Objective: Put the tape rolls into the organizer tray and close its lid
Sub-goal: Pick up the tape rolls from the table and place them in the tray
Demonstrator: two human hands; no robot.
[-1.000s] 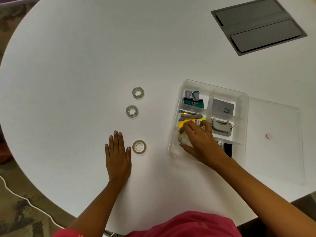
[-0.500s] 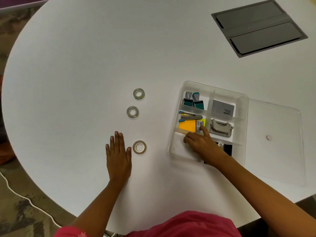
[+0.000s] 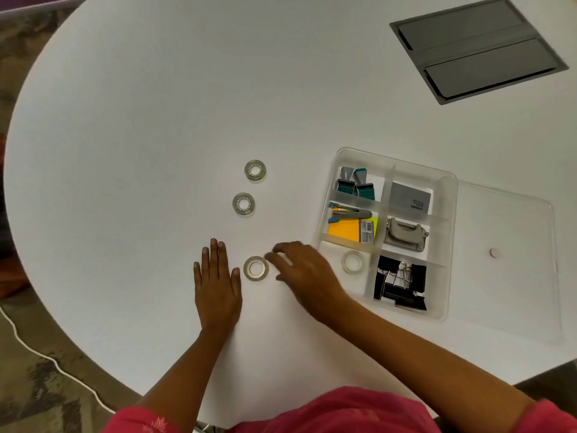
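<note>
Three clear tape rolls lie on the white table: a far roll [image 3: 255, 170], a middle roll [image 3: 243, 203] and a near roll [image 3: 256, 268]. A fourth tape roll [image 3: 353, 261] lies in the near-left compartment of the clear organizer tray [image 3: 451, 245]. The tray's clear lid [image 3: 512, 264] lies flat on the table to its right. My left hand [image 3: 217, 285] rests flat on the table just left of the near roll. My right hand [image 3: 304, 270] hovers just right of that roll, fingers apart and blurred, holding nothing.
The tray's other compartments hold stamps [image 3: 356, 184], a stapler [image 3: 351, 214], yellow sticky notes [image 3: 346, 231], a grey card [image 3: 410, 198], a hole punch [image 3: 404, 237] and black binder clips [image 3: 399, 284]. A grey cable hatch [image 3: 477, 48] sits at the table's far right.
My right hand has left a tape roll in the tray's near-left compartment and moved left out of the tray, up to the near roll on the table. My left hand has stayed put.
</note>
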